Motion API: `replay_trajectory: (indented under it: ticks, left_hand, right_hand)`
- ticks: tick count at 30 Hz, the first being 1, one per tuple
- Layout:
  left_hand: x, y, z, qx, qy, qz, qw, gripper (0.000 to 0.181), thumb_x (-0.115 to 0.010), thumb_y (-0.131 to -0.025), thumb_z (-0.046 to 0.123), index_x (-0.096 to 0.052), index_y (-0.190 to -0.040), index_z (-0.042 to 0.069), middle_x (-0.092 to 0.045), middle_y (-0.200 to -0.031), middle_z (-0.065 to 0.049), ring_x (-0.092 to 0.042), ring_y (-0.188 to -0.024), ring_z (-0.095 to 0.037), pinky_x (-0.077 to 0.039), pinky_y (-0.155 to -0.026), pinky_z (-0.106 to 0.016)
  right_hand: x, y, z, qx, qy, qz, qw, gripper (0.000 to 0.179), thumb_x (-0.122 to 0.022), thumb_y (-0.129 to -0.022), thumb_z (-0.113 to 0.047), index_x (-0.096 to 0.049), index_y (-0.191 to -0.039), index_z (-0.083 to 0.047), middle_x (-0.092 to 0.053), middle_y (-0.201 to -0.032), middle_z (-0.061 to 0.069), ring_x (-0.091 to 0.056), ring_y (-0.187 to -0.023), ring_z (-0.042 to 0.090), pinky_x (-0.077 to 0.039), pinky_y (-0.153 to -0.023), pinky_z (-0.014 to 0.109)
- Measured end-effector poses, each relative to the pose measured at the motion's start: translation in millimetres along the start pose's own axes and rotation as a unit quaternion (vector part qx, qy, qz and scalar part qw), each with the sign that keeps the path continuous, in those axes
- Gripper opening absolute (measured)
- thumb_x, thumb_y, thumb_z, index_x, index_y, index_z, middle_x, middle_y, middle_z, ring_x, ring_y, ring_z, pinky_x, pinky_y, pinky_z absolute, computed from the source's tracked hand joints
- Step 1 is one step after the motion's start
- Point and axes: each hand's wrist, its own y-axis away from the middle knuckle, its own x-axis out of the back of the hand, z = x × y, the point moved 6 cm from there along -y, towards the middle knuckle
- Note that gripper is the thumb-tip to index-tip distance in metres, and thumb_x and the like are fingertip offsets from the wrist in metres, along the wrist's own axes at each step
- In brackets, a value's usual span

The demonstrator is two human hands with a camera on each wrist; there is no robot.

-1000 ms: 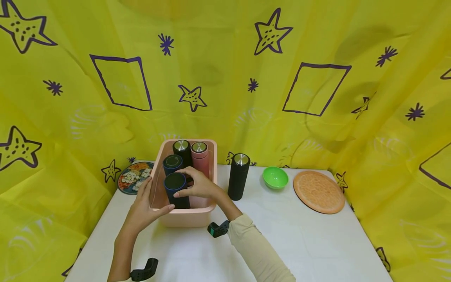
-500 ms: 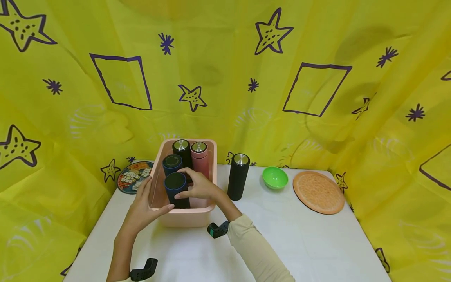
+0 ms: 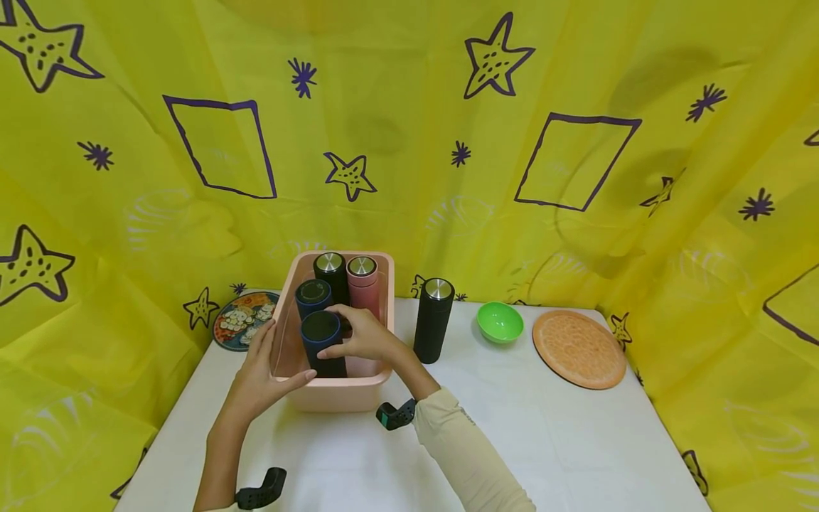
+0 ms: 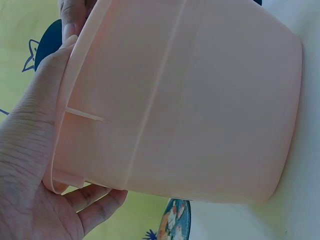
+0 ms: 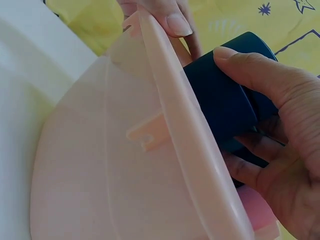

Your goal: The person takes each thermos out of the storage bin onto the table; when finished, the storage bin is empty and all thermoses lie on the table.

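Note:
A light pink plastic bin stands on the white table. My left hand grips its near left corner, thumb over the front rim and fingers along the left side. My right hand holds a dark blue bottle with a black top, thumb on the near side and fingers round the far side. That bottle is upright in the front of the bin, its base hidden by the bin wall. Behind it stand another dark blue bottle, a black flask and a pink flask.
A black flask with a silver lid stands right of the bin. Farther right are a green bowl and a round tan board. A patterned plate lies left of the bin, partly behind it. Yellow curtain surrounds the table.
The dark blue bottle in my right hand has shifted very slightly to the right. My left hand keeps its grip on the bin, and the rest looks unchanged.

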Motion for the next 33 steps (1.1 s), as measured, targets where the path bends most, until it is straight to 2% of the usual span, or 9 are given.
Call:
replay_trajectory:
  ticks: [3, 6, 10, 13, 22, 29, 33]
  left_hand:
    - [0.6, 0.1, 0.7, -0.001, -0.001, 0.002, 1.0000, 0.118, -0.074, -0.077, 0.059, -0.003, -0.158, 0.011, -0.006, -0.162, -0.019, -0.034, -0.134, -0.057, -0.037, -0.097, -0.075]
    - [0.7, 0.7, 2.0, 0.000, -0.002, 0.002, 1.0000, 0.117, -0.074, -0.077, 0.059, -0.003, -0.158, 0.011, -0.007, -0.162, -0.020, -0.034, -0.134, -0.057, -0.037, -0.097, -0.075]
    - [0.0, 0.6, 1.6, 0.005, -0.002, -0.001, 1.0000, 0.118, -0.073, -0.077, 0.060, -0.002, -0.158, 0.013, -0.006, -0.162, -0.019, -0.033, -0.135, -0.056, -0.036, -0.097, -0.074]
    - [-0.5, -0.1, 0.6, 0.009, -0.001, -0.001, 1.0000, 0.118, -0.073, -0.077, 0.061, -0.002, -0.158, 0.014, -0.006, -0.162, -0.019, -0.033, -0.136, -0.055, -0.036, -0.098, -0.074]
    - [-0.9, -0.6, -0.5, 0.005, -0.001, 0.000, 1.0000, 0.118, -0.072, -0.077, 0.062, -0.001, -0.158, 0.014, -0.006, -0.162, -0.019, -0.033, -0.136, -0.056, -0.036, -0.098, -0.075]
    - [-1.2, -0.3, -1.4, 0.004, -0.007, -0.001, 1.0000, 0.118, -0.071, -0.078, 0.063, -0.001, -0.159, 0.013, -0.005, -0.163, -0.019, -0.033, -0.136, -0.055, -0.036, -0.098, -0.075]
    - [-1.3, -0.5, -0.9, 0.004, -0.006, -0.002, 1.0000, 0.118, -0.071, -0.077, 0.063, -0.001, -0.158, 0.014, -0.005, -0.163, -0.019, -0.033, -0.136, -0.055, -0.036, -0.098, -0.074]
  right_hand:
    - [1.3, -0.5, 1.6, 0.001, 0.002, 0.007, 1.0000, 0.078, -0.085, -0.075, -0.028, -0.048, -0.141, -0.007, -0.067, -0.120, 0.010, -0.063, -0.095, 0.013, -0.058, -0.089, 0.038]
    - [3.6, -0.2, 2.0, 0.001, 0.001, 0.013, 0.9999, 0.079, -0.085, -0.075, -0.027, -0.048, -0.141, -0.007, -0.067, -0.119, 0.011, -0.064, -0.089, 0.013, -0.058, -0.083, 0.027]
    - [9.9, -0.6, -1.1, 0.008, -0.001, 0.020, 0.9998, 0.076, -0.085, -0.075, -0.026, -0.049, -0.140, -0.008, -0.067, -0.117, 0.008, -0.064, -0.090, 0.011, -0.055, -0.079, 0.017]
    - [15.2, -0.7, -5.4, 0.021, -0.003, 0.024, 0.9995, 0.074, -0.085, -0.075, -0.025, -0.050, -0.138, -0.007, -0.068, -0.115, 0.008, -0.063, -0.095, 0.010, -0.054, -0.081, 0.017]
    - [30.8, 3.1, -18.9, 0.047, -0.018, 0.043, 0.9978, 0.073, -0.085, -0.075, -0.022, -0.051, -0.137, -0.004, -0.068, -0.105, 0.008, -0.065, -0.088, 0.017, -0.056, -0.075, 0.018]
    - [44.6, 5.1, -32.4, 0.058, -0.045, 0.055, 0.9958, 0.071, -0.084, -0.075, -0.016, -0.051, -0.136, -0.003, -0.069, -0.110, 0.013, -0.072, -0.095, 0.025, -0.059, -0.074, 0.022]
    - [55.0, 7.2, -41.4, 0.064, -0.045, 0.071, 0.9944, 0.072, -0.084, -0.074, -0.016, -0.051, -0.136, -0.003, -0.069, -0.110, 0.013, -0.072, -0.094, 0.023, -0.060, -0.073, 0.023]
